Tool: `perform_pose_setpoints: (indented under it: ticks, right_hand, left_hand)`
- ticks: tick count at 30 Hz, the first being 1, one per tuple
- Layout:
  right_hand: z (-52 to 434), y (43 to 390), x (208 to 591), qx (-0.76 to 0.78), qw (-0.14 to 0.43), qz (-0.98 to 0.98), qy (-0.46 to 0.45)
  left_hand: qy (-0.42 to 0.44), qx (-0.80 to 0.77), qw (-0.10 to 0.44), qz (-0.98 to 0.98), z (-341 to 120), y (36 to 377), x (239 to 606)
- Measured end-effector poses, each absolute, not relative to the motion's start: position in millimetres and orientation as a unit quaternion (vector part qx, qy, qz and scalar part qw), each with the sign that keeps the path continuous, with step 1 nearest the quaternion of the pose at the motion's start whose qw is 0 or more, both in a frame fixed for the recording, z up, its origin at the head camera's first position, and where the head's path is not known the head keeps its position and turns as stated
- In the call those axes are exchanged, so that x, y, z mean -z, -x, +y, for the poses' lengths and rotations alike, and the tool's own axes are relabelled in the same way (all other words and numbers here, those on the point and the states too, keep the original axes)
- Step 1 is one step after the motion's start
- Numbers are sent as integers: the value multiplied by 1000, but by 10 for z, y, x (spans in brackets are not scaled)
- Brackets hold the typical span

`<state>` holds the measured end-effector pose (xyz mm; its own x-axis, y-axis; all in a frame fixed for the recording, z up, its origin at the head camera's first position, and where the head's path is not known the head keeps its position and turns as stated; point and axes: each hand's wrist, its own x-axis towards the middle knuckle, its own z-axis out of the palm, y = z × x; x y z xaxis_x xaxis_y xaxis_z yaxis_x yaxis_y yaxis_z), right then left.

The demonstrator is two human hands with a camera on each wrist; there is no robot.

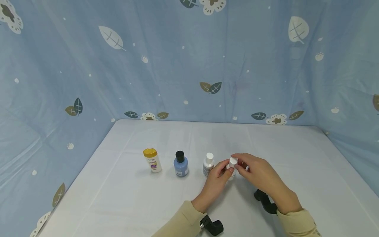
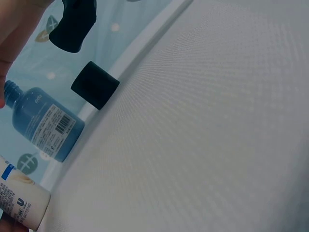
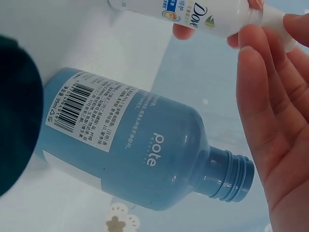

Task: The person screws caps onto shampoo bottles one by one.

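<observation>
In the head view my left hand [image 1: 215,181] grips a small white bottle [image 1: 232,176] by its upper part. My right hand [image 1: 262,171] pinches its white cap [image 1: 233,161] between thumb and fingers. The right wrist view shows the bottle's Dove label [image 3: 195,15], with fingers around the white cap [image 3: 279,31]. Just left stands another white-capped bottle [image 1: 208,167], partly behind my left hand. A blue bottle [image 1: 181,167] with a black cap [image 1: 179,156] stands further left. Both wrist views, unlike the head view, show a blue bottle [image 3: 140,145] with its threaded neck bare.
A white bottle with a yellow cap [image 1: 152,161] stands at the left of the row. The white-covered table [image 1: 127,204] meets a blue patterned cloth [image 1: 177,59]. Black wrist devices [image 1: 214,227] sit near both sleeves. A black cap [image 2: 95,85] stands on the table.
</observation>
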<state>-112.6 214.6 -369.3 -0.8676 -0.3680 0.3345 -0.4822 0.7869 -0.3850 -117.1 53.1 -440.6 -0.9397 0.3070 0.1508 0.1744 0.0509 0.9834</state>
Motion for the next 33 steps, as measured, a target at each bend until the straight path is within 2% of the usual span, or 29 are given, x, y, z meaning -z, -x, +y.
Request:
perform_pose_setpoints:
  ticks: [12, 17, 22, 33]
  right_hand:
    - [2084, 1116, 3684, -239, 119, -946, -182]
    - [2086, 1134, 3698, -234, 128, -946, -186]
    - [2102, 1136, 3706, -230, 125, -945, -198]
    - [2158, 1114, 3678, -239, 88, -940, -228]
  left_hand:
    - [-166, -664, 37, 728, 536, 1180, 4442]
    - [-166, -657, 34, 735, 539, 1181, 4422]
    - [-172, -660, 36, 730, 503, 1104, 4226]
    - [-162, -669, 53, 723, 489, 1054, 4100]
